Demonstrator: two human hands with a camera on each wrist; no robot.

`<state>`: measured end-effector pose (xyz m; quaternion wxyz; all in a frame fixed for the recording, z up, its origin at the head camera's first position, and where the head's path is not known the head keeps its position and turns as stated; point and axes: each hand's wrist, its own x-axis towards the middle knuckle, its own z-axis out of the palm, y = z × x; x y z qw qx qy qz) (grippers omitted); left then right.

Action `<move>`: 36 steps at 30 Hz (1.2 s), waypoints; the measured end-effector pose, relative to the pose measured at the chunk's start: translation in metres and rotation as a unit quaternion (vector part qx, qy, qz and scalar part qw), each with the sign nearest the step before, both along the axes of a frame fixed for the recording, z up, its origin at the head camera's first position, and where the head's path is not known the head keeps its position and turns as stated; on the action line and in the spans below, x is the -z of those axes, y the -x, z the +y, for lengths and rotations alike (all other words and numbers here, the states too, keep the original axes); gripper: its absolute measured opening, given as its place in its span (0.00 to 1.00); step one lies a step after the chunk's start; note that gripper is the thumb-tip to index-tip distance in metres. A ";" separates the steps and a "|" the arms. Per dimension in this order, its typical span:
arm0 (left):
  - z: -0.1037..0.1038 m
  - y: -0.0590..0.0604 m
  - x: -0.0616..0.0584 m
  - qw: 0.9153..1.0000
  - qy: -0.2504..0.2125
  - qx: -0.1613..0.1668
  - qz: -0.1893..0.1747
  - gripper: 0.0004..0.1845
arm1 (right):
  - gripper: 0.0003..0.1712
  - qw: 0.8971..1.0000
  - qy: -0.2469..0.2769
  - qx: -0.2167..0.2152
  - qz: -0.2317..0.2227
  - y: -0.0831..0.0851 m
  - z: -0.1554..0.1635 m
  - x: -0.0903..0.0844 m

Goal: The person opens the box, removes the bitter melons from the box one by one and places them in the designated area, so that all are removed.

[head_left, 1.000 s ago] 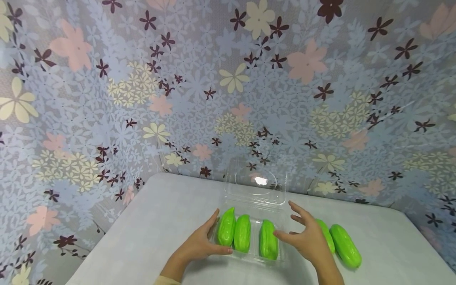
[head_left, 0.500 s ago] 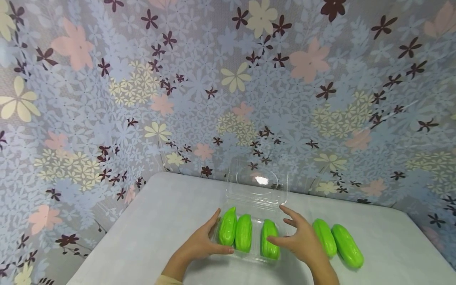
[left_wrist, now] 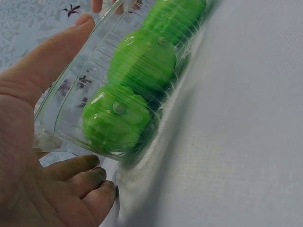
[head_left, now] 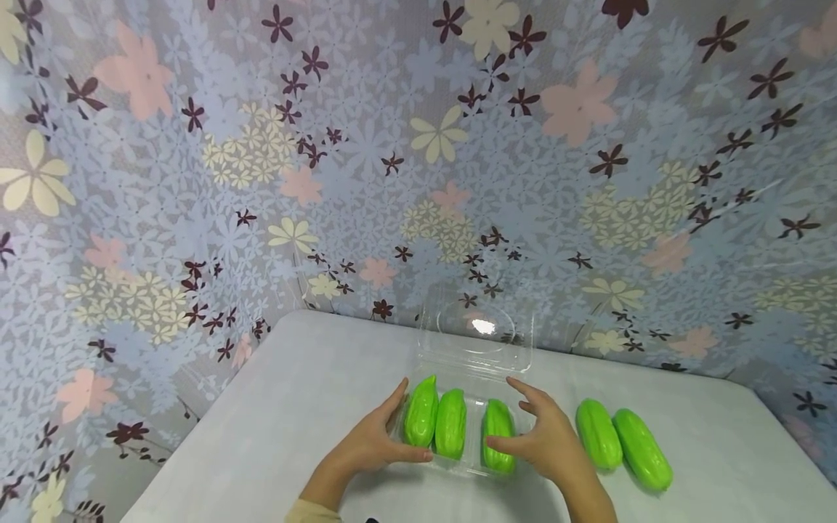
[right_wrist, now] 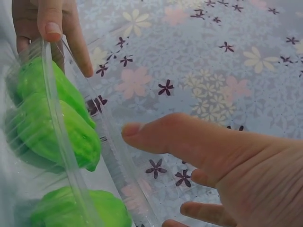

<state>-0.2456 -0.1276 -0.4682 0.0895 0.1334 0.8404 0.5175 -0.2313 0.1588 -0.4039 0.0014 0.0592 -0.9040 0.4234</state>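
A clear plastic clamshell container (head_left: 467, 465) sits on the white table, its lid (head_left: 480, 338) standing open at the back. Three green gourds (head_left: 451, 432) lie side by side in its tray. My left hand (head_left: 386, 439) grips the tray's left end, thumb at the front and fingers along the side. The left wrist view shows that hand (left_wrist: 33, 142) cupping the tray (left_wrist: 71, 99) with the gourds (left_wrist: 118, 118) inside. My right hand (head_left: 532, 432) hovers at the tray's right side with fingers spread and holds nothing. In the right wrist view its thumb (right_wrist: 189, 139) points at the tray rim (right_wrist: 52, 104).
Two more green gourds (head_left: 598, 434) (head_left: 644, 450) lie loose on the table (head_left: 294, 392) to the right of my right hand. A floral curtain (head_left: 418, 145) rises directly behind the table's back edge.
My right hand has moved left, closer to the tray's right side, uncovering the two loose gourds. The left hand has kept its hold on the tray.
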 end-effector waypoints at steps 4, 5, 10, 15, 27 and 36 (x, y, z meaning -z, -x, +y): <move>0.000 0.001 0.001 1.000 0.001 -0.001 -0.002 0.67 | 0.60 1.000 -0.016 -0.004 -0.002 0.001 -0.004 0.001; 0.000 0.001 0.001 1.000 0.000 -0.002 -0.002 0.67 | 0.60 1.000 -0.020 -0.005 -0.003 0.001 -0.006 0.002; 0.000 0.000 0.000 1.000 0.004 -0.004 -0.002 0.67 | 0.60 0.999 -0.048 -0.008 0.002 0.001 -0.012 0.006; -0.001 0.000 -0.001 1.000 -0.005 -0.002 -0.008 0.67 | 0.60 0.998 -0.068 -0.014 0.008 0.001 -0.018 0.010; 0.000 0.002 0.001 1.000 -0.014 -0.001 -0.016 0.67 | 0.57 0.997 -0.076 -0.004 0.004 0.003 -0.027 0.021; -0.001 0.000 -0.001 1.000 0.010 -0.006 0.001 0.66 | 0.55 0.996 -0.085 0.010 0.004 0.008 -0.032 0.027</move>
